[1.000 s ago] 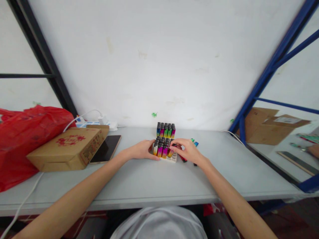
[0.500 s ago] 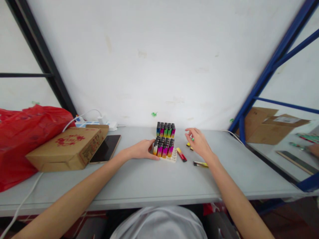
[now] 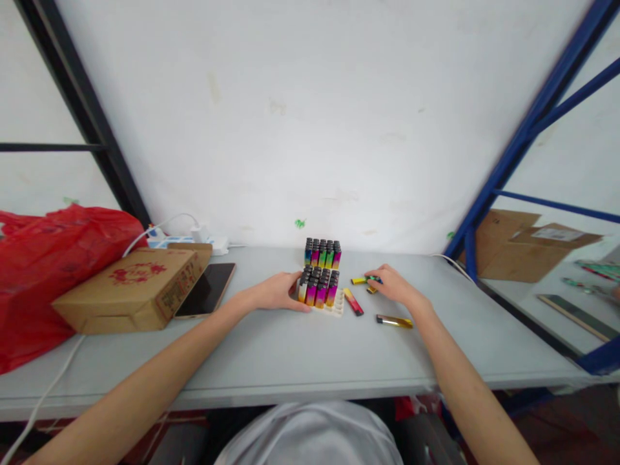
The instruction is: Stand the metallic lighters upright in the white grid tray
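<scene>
My left hand (image 3: 275,292) is curved round the left side of a white slotted tray (image 3: 333,311), thumb in front, holding it. Upright lighters (image 3: 320,292) in purple, orange and white with black tops fill much of that tray; slots at its right end are bare. Over the loose lighters to the right, my right hand (image 3: 393,284) has its fingers closed at a yellow-green lighter (image 3: 358,281), partly hidden by the fingertips. Another yellow lighter (image 3: 371,290) lies just under them. Nearer me lie a red-yellow lighter (image 3: 353,302) and a gold lighter (image 3: 394,321).
Behind the tray stands a second block of upright lighters (image 3: 322,254). A dark tablet (image 3: 206,290), a cardboard box (image 3: 128,287), a red plastic bag (image 3: 58,271) and a power strip (image 3: 217,245) occupy the left. A blue metal frame (image 3: 504,148) borders the right.
My right hand has come down and its fingers have closed at the loose lighters. The gold lighter now shows fully. My left hand stays on the tray.
</scene>
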The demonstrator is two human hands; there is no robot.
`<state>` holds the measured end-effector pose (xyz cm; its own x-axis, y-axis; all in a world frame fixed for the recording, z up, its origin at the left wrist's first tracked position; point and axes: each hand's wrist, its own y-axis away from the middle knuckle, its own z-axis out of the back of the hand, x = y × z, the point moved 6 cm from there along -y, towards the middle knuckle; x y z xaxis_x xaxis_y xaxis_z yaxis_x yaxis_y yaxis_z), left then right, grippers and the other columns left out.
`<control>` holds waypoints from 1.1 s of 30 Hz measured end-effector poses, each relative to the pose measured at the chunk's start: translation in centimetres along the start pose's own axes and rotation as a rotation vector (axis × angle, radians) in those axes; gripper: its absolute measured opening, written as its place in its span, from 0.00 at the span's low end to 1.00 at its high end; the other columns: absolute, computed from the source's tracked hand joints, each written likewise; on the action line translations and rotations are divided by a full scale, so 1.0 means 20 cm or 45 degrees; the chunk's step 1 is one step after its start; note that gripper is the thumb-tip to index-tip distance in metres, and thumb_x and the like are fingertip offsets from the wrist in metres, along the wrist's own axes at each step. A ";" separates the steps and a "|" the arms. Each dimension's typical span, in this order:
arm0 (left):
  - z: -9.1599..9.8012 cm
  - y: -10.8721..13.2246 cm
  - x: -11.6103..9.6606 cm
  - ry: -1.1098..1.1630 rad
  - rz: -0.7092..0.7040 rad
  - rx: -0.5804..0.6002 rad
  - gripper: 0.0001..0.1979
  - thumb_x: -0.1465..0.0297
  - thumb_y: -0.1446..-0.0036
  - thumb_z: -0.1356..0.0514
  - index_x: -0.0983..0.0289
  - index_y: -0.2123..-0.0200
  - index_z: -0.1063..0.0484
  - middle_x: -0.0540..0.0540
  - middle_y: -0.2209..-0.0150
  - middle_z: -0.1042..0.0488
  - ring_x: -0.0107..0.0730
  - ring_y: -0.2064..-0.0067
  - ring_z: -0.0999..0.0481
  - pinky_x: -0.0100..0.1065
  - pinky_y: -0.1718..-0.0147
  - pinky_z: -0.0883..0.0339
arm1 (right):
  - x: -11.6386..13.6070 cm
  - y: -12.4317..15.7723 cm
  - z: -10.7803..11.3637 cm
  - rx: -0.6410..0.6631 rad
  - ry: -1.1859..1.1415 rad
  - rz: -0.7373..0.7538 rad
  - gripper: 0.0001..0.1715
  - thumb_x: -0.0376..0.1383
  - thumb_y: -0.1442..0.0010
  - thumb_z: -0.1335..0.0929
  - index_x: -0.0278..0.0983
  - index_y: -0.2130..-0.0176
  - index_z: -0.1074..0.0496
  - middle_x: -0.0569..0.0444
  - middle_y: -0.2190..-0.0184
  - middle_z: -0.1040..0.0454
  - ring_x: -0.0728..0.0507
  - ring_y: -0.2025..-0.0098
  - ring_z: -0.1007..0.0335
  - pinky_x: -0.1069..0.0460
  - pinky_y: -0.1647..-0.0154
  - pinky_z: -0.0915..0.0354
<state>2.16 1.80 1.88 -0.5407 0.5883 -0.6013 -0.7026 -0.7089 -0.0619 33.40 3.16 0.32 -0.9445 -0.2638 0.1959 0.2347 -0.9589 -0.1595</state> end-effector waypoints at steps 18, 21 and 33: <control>0.00 0.01 -0.02 0.038 -0.032 0.018 0.37 0.48 0.50 0.28 0.59 0.42 0.31 0.54 0.51 0.19 0.43 0.55 0.20 0.35 0.57 0.29 | 0.07 0.00 0.14 -0.553 -1.238 -0.022 0.26 0.51 0.48 0.23 0.38 0.56 0.21 0.51 0.63 0.21 0.41 0.59 0.24 0.44 0.53 0.26; 0.00 0.01 -0.01 0.017 -0.023 0.018 0.39 0.47 0.51 0.28 0.60 0.41 0.31 0.54 0.53 0.18 0.43 0.57 0.20 0.35 0.59 0.29 | 0.14 0.01 0.13 -0.507 -1.542 -0.077 0.28 0.53 0.49 0.21 0.39 0.55 0.19 0.52 0.60 0.20 0.42 0.56 0.24 0.43 0.48 0.26; 0.00 0.00 -0.01 -0.017 -0.052 -0.007 0.38 0.47 0.51 0.28 0.60 0.42 0.30 0.54 0.54 0.18 0.43 0.58 0.20 0.35 0.60 0.29 | 0.35 0.06 0.12 -0.269 -1.820 0.032 0.24 0.55 0.44 0.23 0.40 0.61 0.27 0.55 0.66 0.22 0.44 0.63 0.22 0.47 0.57 0.25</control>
<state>2.32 1.78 1.92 -0.5174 0.6221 -0.5876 -0.7219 -0.6860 -0.0906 27.59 -0.08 3.90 0.1227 -0.2782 0.9526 0.0900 -0.9528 -0.2899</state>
